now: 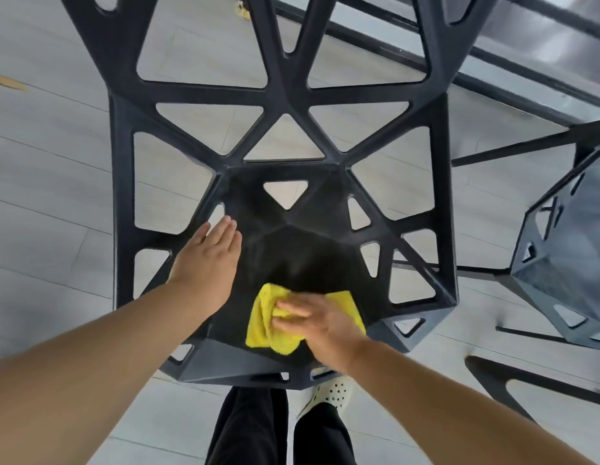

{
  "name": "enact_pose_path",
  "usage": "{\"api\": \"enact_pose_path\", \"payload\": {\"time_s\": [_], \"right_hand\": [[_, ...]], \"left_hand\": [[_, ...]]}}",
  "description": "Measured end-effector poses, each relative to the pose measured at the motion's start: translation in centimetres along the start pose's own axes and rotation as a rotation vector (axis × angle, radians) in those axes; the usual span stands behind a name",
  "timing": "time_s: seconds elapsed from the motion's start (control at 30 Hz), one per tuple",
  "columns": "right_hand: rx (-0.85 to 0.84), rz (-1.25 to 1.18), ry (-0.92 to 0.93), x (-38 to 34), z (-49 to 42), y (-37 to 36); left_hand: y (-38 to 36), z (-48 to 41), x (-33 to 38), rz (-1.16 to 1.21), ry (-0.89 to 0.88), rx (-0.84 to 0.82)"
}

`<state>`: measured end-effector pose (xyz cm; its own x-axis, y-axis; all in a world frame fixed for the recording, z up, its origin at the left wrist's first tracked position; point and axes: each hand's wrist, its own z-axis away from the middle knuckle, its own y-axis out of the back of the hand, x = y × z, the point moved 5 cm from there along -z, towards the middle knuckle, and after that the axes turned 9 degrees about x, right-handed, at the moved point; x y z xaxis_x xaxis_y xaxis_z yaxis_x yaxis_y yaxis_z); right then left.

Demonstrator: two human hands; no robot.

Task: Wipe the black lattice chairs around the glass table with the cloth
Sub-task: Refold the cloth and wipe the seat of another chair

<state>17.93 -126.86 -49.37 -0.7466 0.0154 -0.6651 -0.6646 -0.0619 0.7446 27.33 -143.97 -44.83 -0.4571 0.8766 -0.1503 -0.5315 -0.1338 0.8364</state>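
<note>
The black chair with triangle holes stands on a pale floor. The fuzzy yellow cloth lies near the seat's front edge under the flat right hand. The left hand lies flat too.

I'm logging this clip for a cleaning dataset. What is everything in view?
centre chair: one, black lattice, under the hands
right chair: one, black lattice, right edge
table: one, glass with a dark frame, top right
cloth: one, yellow, on the centre chair's seat
floor: grey planks, all round
shoe: one, white, perforated, below the seat
trousers: black, bottom centre
left hand: flat on the seat
right hand: pressing the cloth
</note>
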Motion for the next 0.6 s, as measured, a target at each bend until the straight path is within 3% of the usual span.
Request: {"api": "enact_pose_path", "payload": {"time_s": [0.07,0.13,0.2,0.3,0.47,0.6], "right_hand": [[0.214,0.003,-0.082,2.7,-1.0,3.1],[0.318,0.202,-0.209,5.4,-2.9,6.6],[0.138,0.442,-0.384,8.2,-4.2,8.7],[-0.124,0.531,-0.457,9.8,-3.8,8.1],[-0.083,0.472,-0.418,6.8,0.9,5.9],[0.017,0.375,-0.517,4.1,4.4,5.4]], "left_hand": [[0.0,0.7,0.7,-0.004,-0.001,0.000],[-0.1,1.4,1.5,-0.006,0.004,0.010],[-0.2,1.9,2.1,0.001,0.020,0.021],[-0.2,2.5,3.0,-0.013,0.022,0.021],[0.6,3.6,3.4,-0.017,0.044,0.029],[1.7,4.3,3.0,-0.036,0.046,0.059]]}}
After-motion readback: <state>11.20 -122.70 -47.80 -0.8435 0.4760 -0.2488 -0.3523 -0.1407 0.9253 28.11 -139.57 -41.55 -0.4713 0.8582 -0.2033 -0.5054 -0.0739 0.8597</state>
